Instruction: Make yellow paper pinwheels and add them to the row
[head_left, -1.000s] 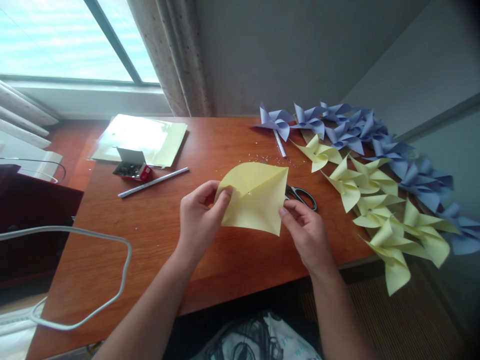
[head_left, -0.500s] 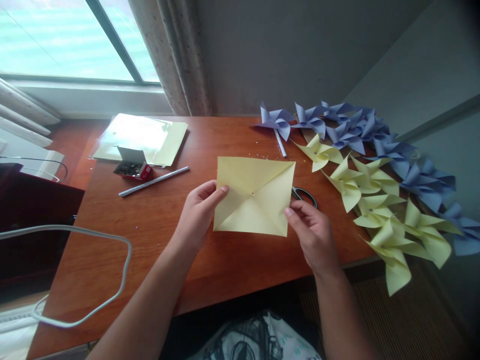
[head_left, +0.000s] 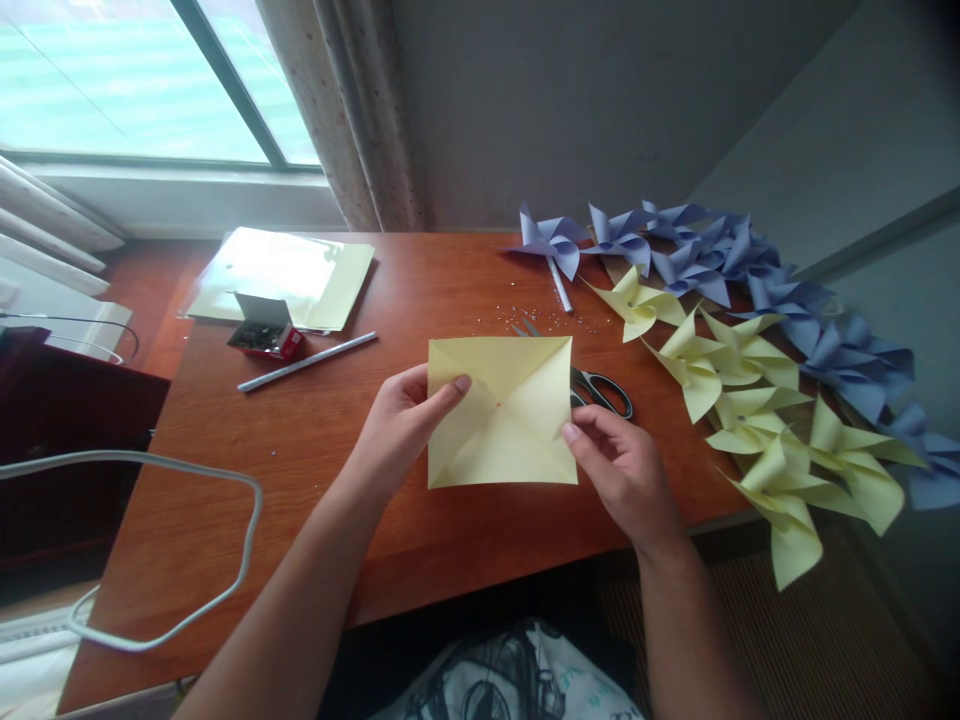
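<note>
A square sheet of yellow paper (head_left: 510, 440), creased along its diagonals and marked by a small hole at the centre, is held up above the table. My left hand (head_left: 401, 425) pinches its left side, thumb on top. At the right edge, my right hand (head_left: 619, 460) grips the sheet between thumb and fingers. Behind the paper lies a pair of scissors (head_left: 611, 392) with black handles; the sheet hides their middle, while the blade tips show above its top edge.
Yellow pinwheels (head_left: 690, 360) and purple pinwheels (head_left: 851, 360) crowd the table's right side. On the left are a small red box (head_left: 281, 345) of dark little pieces, a rolled paper stick (head_left: 307, 362), a stack of sheets (head_left: 345, 290) and a white cable (head_left: 255, 530). Tiny scraps lie beyond the scissors.
Both hands have lowered the yellow paper slightly toward me and turned it a little. More of the scissors now shows, including the blade tips.
</note>
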